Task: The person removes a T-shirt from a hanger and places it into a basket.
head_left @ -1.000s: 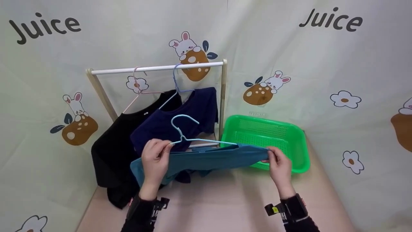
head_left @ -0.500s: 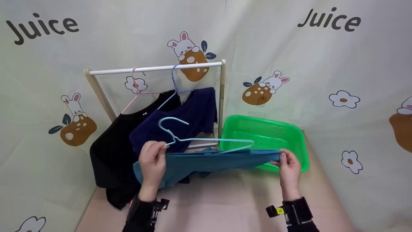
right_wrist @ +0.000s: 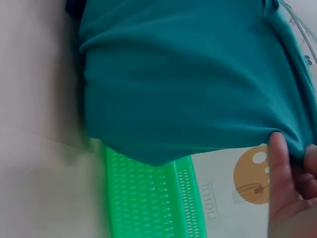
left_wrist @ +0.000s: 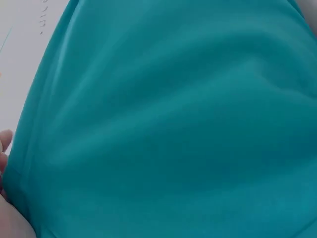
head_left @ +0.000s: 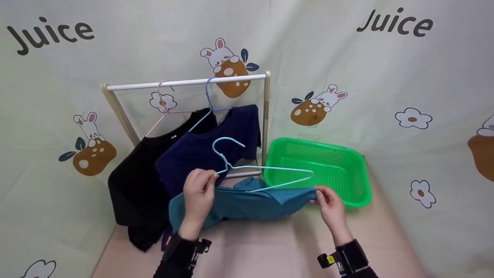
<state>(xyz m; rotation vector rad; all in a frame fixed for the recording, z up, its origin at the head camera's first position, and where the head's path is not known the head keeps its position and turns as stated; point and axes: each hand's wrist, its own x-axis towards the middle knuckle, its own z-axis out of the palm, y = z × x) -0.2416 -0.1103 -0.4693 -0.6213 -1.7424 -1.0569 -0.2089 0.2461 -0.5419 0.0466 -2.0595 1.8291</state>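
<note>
A light blue hanger is held up in front of the rack, its hook pointing upward. My left hand pinches the hanger near its left shoulder together with the teal shirt. The hanger's right arm is out in the open above the fabric. With thumb and fingers, my right hand pinches the shirt's right end, below the hanger's right tip. The teal cloth fills most of the left wrist view. In the right wrist view, the right hand grips the shirt's edge.
Behind stands a rack with a white rod. A black shirt on a pink hanger and a navy shirt on a blue-violet hanger hang from it. A green basket sits to the right on the pale tabletop.
The hanger and left hand shifted right. The right hand first moved right, then back left and slightly lower. The hanger's right arm came out above the shirt, and the cloth now sags.
</note>
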